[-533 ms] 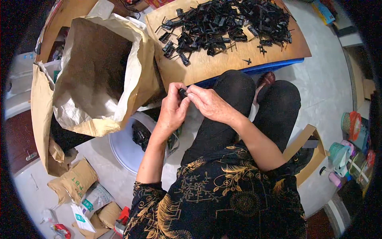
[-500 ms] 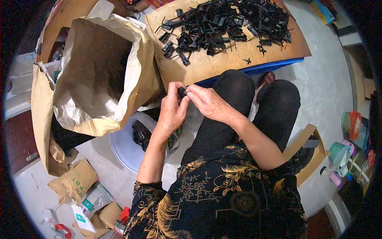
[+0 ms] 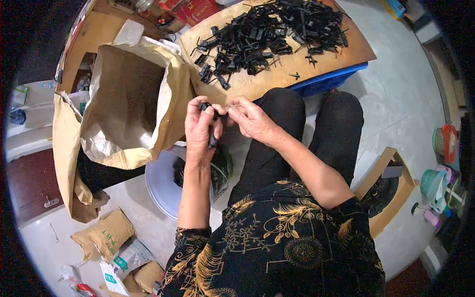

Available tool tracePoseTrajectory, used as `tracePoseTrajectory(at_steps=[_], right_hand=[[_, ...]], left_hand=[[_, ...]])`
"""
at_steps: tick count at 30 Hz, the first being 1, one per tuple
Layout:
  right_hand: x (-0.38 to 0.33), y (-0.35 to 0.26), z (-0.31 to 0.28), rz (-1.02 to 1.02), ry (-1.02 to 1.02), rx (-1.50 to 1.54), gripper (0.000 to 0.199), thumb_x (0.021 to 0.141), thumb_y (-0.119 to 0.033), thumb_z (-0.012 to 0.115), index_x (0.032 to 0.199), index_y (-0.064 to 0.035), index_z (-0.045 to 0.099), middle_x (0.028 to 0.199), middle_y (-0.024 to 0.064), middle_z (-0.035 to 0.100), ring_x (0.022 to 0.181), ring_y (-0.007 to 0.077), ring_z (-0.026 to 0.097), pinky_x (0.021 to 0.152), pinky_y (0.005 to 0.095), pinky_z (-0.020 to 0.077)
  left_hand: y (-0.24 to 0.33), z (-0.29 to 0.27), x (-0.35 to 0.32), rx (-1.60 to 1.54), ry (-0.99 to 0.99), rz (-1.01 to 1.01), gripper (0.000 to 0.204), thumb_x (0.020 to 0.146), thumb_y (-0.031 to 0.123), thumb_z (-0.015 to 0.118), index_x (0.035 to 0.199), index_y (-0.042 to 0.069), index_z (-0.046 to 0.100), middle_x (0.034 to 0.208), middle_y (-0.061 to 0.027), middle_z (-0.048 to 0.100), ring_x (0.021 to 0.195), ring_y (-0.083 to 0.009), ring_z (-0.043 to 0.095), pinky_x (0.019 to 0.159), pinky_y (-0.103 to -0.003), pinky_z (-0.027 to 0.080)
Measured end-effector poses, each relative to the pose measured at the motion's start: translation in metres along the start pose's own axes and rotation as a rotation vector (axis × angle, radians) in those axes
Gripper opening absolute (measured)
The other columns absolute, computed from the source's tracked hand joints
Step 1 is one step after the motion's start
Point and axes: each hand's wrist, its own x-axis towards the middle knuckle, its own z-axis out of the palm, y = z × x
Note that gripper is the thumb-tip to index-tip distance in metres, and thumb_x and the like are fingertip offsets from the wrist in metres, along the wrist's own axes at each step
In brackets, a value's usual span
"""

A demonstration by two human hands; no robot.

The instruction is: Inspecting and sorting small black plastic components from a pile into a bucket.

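Observation:
My left hand (image 3: 200,129) grips a small black plastic part (image 3: 210,123) in front of my knees, part of it sticking down below the fingers. My right hand (image 3: 250,118) meets it from the right, fingertips pinching the same part at its top. Both hands hover over the near edge of a wooden board (image 3: 277,76) that carries a big heap of black plastic parts (image 3: 269,32). Below my hands stands a white bucket (image 3: 161,183) with dark parts inside.
A large open brown paper sack (image 3: 123,104) stands to my left beside the board. A blue crate (image 3: 326,81) supports the board. Small paper bags (image 3: 106,232) lie on the floor lower left. An open cardboard box (image 3: 388,190) sits at my right.
Both hands stay together at the same spot; the fingers have shifted slightly on the black part.

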Motion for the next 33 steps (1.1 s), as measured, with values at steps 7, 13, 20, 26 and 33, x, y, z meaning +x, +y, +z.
tracePoseTrajectory(at_steps=[7, 13, 20, 26, 33], right_hand=[[-0.008, -0.014, -0.010, 0.050, -0.054, 0.074, 0.012, 0.090, -0.014, 0.049, 0.095, -0.0027, 0.050, 0.071, 0.0013, 0.055, 0.048, 0.0018, 0.043, 0.042, 0.0159, 0.0343], [-0.007, -0.018, -0.014, 0.007, -0.105, 0.189, 0.014, 0.089, -0.013, 0.053, 0.099, -0.0035, 0.051, 0.071, 0.0005, 0.056, 0.050, 0.0011, 0.044, 0.040, 0.0145, 0.0313], [-0.011, -0.027, -0.017, 0.242, -0.326, 0.343, 0.021, 0.088, -0.019, 0.055, 0.104, -0.0044, 0.052, 0.070, 0.0001, 0.056, 0.049, 0.0009, 0.043, 0.038, 0.0145, 0.0255], [-0.005, -0.007, -0.015, 0.102, -0.229, 0.131, 0.018, 0.088, -0.018, 0.056, 0.098, -0.0037, 0.055, 0.073, -0.0030, 0.054, 0.058, 0.0011, 0.044, 0.048, 0.0148, 0.0337], [-0.001, 0.007, -0.008, 0.041, -0.115, -0.188, 0.019, 0.089, -0.017, 0.053, 0.101, -0.0017, 0.054, 0.075, -0.0039, 0.051, 0.066, 0.0034, 0.047, 0.059, 0.0183, 0.0397]], left_hand=[[-0.004, -0.004, -0.006, -0.165, -0.011, -0.090, 0.035, 0.088, 0.013, 0.051, 0.121, 0.008, 0.042, 0.080, -0.0044, 0.057, 0.043, -0.0073, 0.044, 0.040, -0.021, 0.035], [0.000, 0.003, -0.015, 0.017, -0.084, -0.192, 0.036, 0.090, 0.018, 0.049, 0.124, 0.006, 0.043, 0.075, -0.0064, 0.055, 0.041, -0.0072, 0.044, 0.039, -0.019, 0.033], [0.000, -0.003, -0.022, -0.086, -0.349, -0.246, 0.030, 0.091, 0.016, 0.047, 0.119, 0.004, 0.047, 0.075, -0.0100, 0.056, 0.041, -0.0072, 0.043, 0.039, -0.018, 0.033], [-0.010, -0.008, -0.022, 0.279, -0.193, -0.141, 0.035, 0.089, 0.017, 0.052, 0.121, 0.004, 0.046, 0.084, -0.0075, 0.059, 0.048, -0.0050, 0.046, 0.040, -0.016, 0.036], [-0.011, -0.009, -0.030, 0.502, -0.172, -0.051, 0.036, 0.088, 0.011, 0.053, 0.122, 0.001, 0.046, 0.094, -0.0045, 0.059, 0.055, -0.0029, 0.046, 0.043, -0.017, 0.038]])
